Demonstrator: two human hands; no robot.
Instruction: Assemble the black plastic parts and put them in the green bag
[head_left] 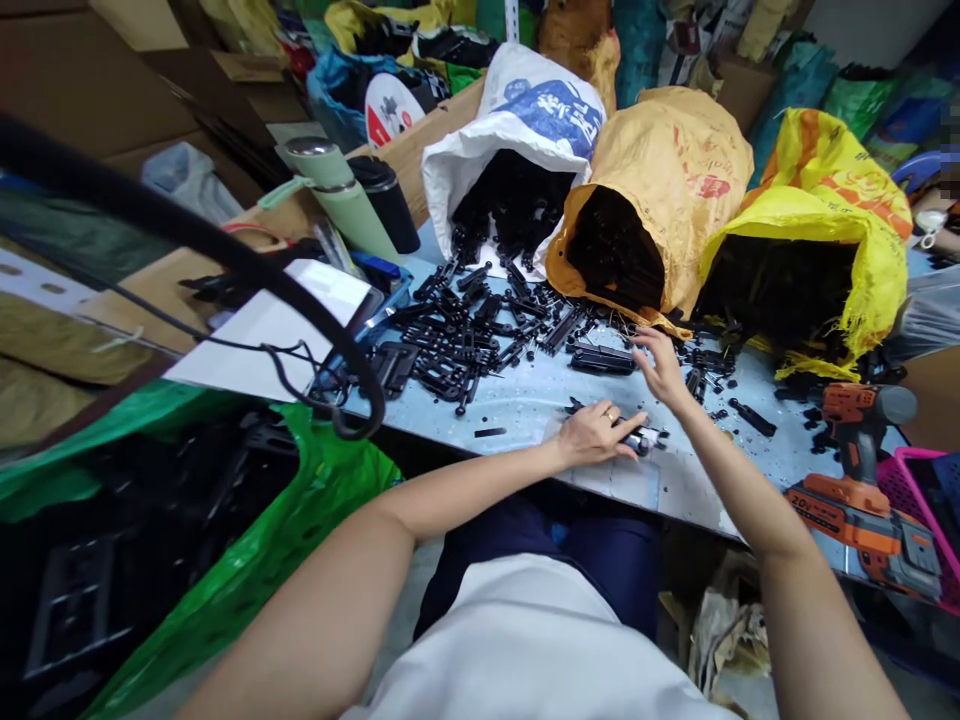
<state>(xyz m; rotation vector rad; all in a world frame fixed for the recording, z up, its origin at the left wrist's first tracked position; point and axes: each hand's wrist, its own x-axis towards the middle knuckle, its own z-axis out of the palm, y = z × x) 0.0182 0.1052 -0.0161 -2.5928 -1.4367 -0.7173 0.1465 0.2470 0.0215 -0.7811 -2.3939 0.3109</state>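
My left hand [596, 435] rests low over the table's front part, its fingers closed on a dark, elongated black part [639, 442] with a shiny end that sticks out past the fingertips. Most of that part is hidden under the hand. My right hand [661, 368] reaches farther forward, with its fingers apart and nothing visible in them. Just left of its fingertips lies a small stack of long black plastic pieces [602, 358]; whether the fingers touch it I cannot tell. A loose heap of black plastic parts [469, 335] spreads to the left.
A white sack [517, 110], an orange sack [675, 170] and a yellow sack [832, 210] lie with open mouths along the back. An orange cordless drill [855, 470] stands at right. Left are a green flask [349, 200], white paper [262, 330] and a green bag [330, 460].
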